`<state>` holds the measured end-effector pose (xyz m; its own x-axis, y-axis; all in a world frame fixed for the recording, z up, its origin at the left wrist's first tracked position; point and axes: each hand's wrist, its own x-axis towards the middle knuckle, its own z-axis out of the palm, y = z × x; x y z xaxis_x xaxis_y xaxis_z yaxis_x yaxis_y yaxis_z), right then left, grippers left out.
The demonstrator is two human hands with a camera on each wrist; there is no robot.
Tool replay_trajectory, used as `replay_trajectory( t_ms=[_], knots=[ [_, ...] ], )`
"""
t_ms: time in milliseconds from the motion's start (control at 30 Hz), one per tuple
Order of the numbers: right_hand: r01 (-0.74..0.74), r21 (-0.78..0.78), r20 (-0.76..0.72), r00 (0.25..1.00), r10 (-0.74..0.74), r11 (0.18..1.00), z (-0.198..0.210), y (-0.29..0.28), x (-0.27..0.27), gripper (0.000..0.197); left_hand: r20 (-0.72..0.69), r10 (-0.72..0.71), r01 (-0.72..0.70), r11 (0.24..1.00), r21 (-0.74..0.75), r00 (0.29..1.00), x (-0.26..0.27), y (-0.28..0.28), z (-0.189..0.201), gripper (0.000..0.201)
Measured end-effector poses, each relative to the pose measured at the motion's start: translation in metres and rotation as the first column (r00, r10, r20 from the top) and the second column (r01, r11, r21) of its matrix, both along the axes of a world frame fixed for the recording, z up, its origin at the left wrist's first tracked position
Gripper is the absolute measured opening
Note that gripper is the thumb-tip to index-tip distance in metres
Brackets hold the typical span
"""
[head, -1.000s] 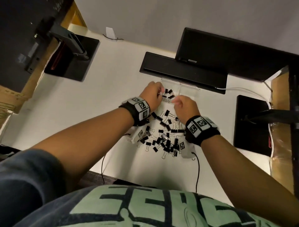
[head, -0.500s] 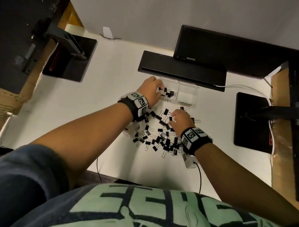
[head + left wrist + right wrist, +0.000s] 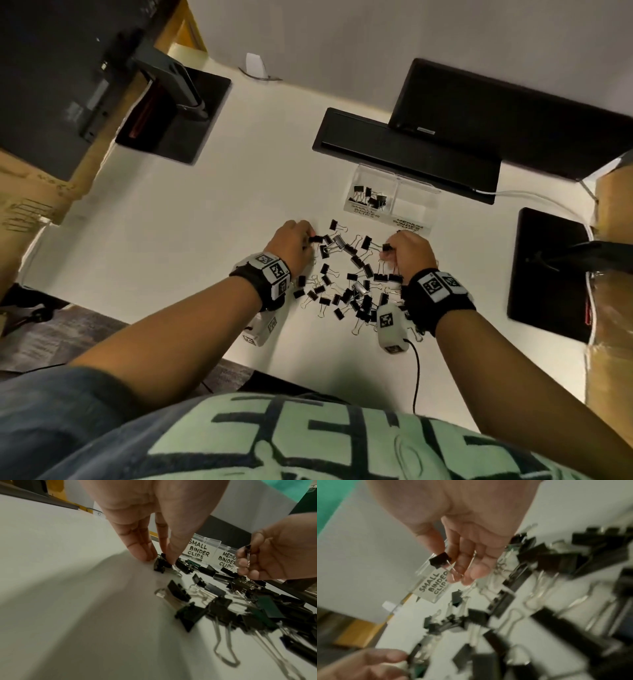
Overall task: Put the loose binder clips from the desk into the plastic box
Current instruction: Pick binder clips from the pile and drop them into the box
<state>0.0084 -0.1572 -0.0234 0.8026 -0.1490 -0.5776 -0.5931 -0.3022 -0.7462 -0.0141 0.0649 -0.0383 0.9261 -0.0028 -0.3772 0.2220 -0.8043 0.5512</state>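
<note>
Several loose black binder clips [image 3: 349,277] lie in a pile on the white desk [image 3: 191,240]. Behind the pile stands the clear plastic box [image 3: 416,205]. Its left compartment, labelled SMALL BINDER CLIPS [image 3: 199,551], holds several clips [image 3: 370,198]; the right one looks empty. My left hand [image 3: 310,240] is at the pile's left edge. Its thumb and fingers pinch a small clip [image 3: 161,563] that rests on the desk. My right hand [image 3: 388,251] is at the pile's right side, just before the box, and holds a small clip [image 3: 440,560] up by its wire handles.
A black keyboard [image 3: 404,154] and a monitor [image 3: 513,113] stand right behind the box. Black monitor bases sit at the far left [image 3: 174,113] and far right [image 3: 548,274]. A white cable [image 3: 534,198] runs at the right. Cardboard [image 3: 609,342] borders the right edge.
Both hands were at the box a second ago. The right hand dropped to the pile and lifted a clip; the left hand came back from the box to the pile's left edge.
</note>
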Motion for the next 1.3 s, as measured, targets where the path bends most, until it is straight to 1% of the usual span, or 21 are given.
replay_trajectory(
  t_ms=[67, 100, 133, 167, 200, 267, 300, 367, 400, 433, 500, 567, 633, 700, 767, 900, 967, 1067, 1133, 1200, 1300],
  knots=[
    [0.052, 0.166, -0.048, 0.998, -0.045, 0.985, 0.006, 0.01, 0.004, 0.019, -0.007, -0.017, 0.017, 1.0, -0.018, 1.0, -0.002, -0.004, 0.0, 0.03],
    [0.049, 0.208, -0.065, 0.997, -0.036, 0.977, 0.009, 0.017, 0.006, 0.02, -0.01, -0.029, 0.029, 0.999, -0.028, 1.0, -0.003, -0.006, 0.001, 0.031],
    [0.004, 0.203, -0.062, 0.998, 0.009, 0.979, 0.011, 0.024, 0.008, 0.02, -0.017, -0.04, 0.039, 0.999, -0.033, 0.999, -0.004, -0.008, 0.001, 0.031],
    [-0.099, 0.135, -0.038, 0.994, 0.105, 0.986, 0.012, 0.031, 0.008, 0.021, -0.018, -0.047, 0.046, 0.998, -0.038, 0.999, -0.005, -0.009, 0.001, 0.032],
    [-0.231, 0.018, -0.008, 0.973, 0.231, 0.973, 0.011, 0.038, 0.009, 0.021, -0.017, -0.047, 0.046, 0.998, -0.046, 0.999, -0.005, -0.009, 0.001, 0.033],
    [-0.44, -0.223, 0.046, 0.886, 0.46, 0.87, 0.007, 0.049, 0.007, 0.015, -0.004, -0.035, 0.035, 0.997, -0.064, 0.999, -0.006, -0.009, 0.0, 0.034],
    [-0.503, -0.32, 0.05, 0.838, 0.544, 0.803, 0.004, 0.052, 0.006, 0.013, 0.0, -0.033, 0.033, 0.997, -0.072, 0.999, -0.006, -0.008, 0.0, 0.034],
    [-0.571, -0.486, 0.016, 0.751, 0.661, 0.661, -0.003, 0.052, 0.005, 0.013, -0.009, -0.033, 0.033, 0.996, -0.078, 0.999, -0.006, -0.005, -0.001, 0.036],
    [-0.582, -0.532, -0.016, 0.733, 0.68, 0.615, -0.005, 0.048, 0.005, 0.012, -0.023, -0.031, 0.03, 0.997, -0.075, 0.999, -0.006, -0.003, 0.0, 0.037],
    [-0.581, -0.547, -0.045, 0.739, 0.672, 0.602, -0.005, 0.043, 0.005, 0.012, -0.034, -0.023, 0.02, 0.997, -0.075, 0.999, -0.006, -0.001, 0.0, 0.036],
    [-0.557, -0.548, -0.076, 0.776, 0.626, 0.624, -0.006, 0.031, 0.004, 0.011, -0.029, 0.018, -0.021, 0.996, -0.09, 0.999, -0.006, 0.004, -0.001, 0.028],
    [-0.534, -0.549, -0.069, 0.795, 0.602, 0.643, -0.006, 0.025, 0.005, 0.01, -0.012, 0.066, -0.067, 0.994, -0.092, 0.998, -0.007, 0.007, -0.001, 0.023],
    [-0.514, -0.541, -0.027, 0.801, 0.597, 0.665, -0.005, 0.026, 0.008, 0.011, -0.004, 0.106, -0.106, 0.99, -0.095, 0.994, -0.006, 0.009, -0.001, 0.025],
    [-0.508, -0.539, 0.013, 0.793, 0.61, 0.672, -0.003, 0.032, 0.013, 0.013, -0.006, 0.112, -0.112, 0.989, -0.098, 0.994, -0.005, 0.008, -0.001, 0.026],
    [-0.525, -0.533, 0.014, 0.779, 0.627, 0.664, -0.002, 0.042, 0.016, 0.015, -0.01, 0.084, -0.084, 0.992, -0.092, 0.996, -0.002, 0.005, 0.0, 0.024],
    [-0.568, -0.556, -0.041, 0.748, 0.662, 0.607, -0.002, 0.054, 0.013, 0.012, 0.015, 0.002, -0.001, 0.998, -0.057, 1.0, 0.008, -0.006, 0.003, 0.022],
    [-0.588, -0.551, -0.078, 0.743, 0.665, 0.592, -0.001, 0.052, 0.011, 0.01, 0.01, -0.04, 0.04, 0.999, -0.03, 0.999, 0.014, -0.01, 0.004, 0.023],
    [-0.621, -0.517, -0.128, 0.737, 0.664, 0.589, 0.002, 0.046, 0.01, 0.01, -0.02, -0.085, 0.085, 0.996, 0.018, 0.996, 0.019, -0.014, 0.003, 0.02],
    [-0.605, -0.517, -0.1, 0.745, 0.66, 0.605, 0.004, 0.044, 0.013, 0.011, -0.035, -0.099, 0.1, 0.995, 0.031, 0.994, 0.018, -0.013, 0.001, 0.017],
    [-0.595, -0.523, -0.069, 0.744, 0.665, 0.611, 0.004, 0.047, 0.016, 0.012, -0.024, -0.065, 0.065, 0.998, 0.011, 0.998, 0.015, -0.008, -0.001, 0.013],
    [-0.605, -0.531, -0.053, 0.723, 0.689, 0.594, 0.002, 0.056, 0.019, 0.014, 0.012, 0.054, -0.054, 0.998, -0.027, 0.998, 0.009, 0.002, 0.001, 0.01]
  ],
)
